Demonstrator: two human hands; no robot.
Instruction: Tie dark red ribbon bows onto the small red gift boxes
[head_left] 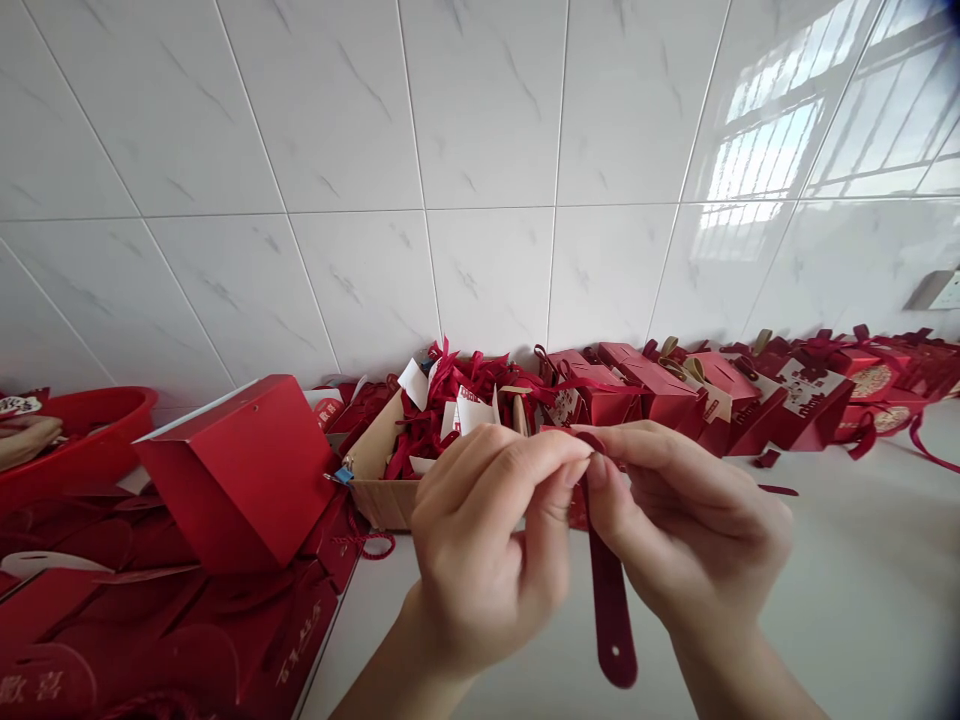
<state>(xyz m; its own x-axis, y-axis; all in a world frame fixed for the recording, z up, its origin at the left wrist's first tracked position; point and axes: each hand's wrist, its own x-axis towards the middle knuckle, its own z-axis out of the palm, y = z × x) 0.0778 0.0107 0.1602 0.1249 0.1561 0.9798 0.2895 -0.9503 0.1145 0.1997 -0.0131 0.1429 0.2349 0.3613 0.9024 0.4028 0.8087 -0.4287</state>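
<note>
My left hand (480, 540) and my right hand (690, 520) meet in front of me, fingertips pinched together on the top end of a dark red strap (611, 600). The strap hangs down between the hands, with a rounded end and a small hole near the bottom. Both hands hover above the white countertop (862, 560), just in front of a cardboard box (382, 480) stuffed with red ribbons and white tags.
A folded red box (240, 470) stands at the left over a pile of flat red cut-outs (150, 630). A red basin (82, 440) sits at the far left beside another person's hand (26, 438). Several finished red gift boxes (675, 390) line the tiled wall.
</note>
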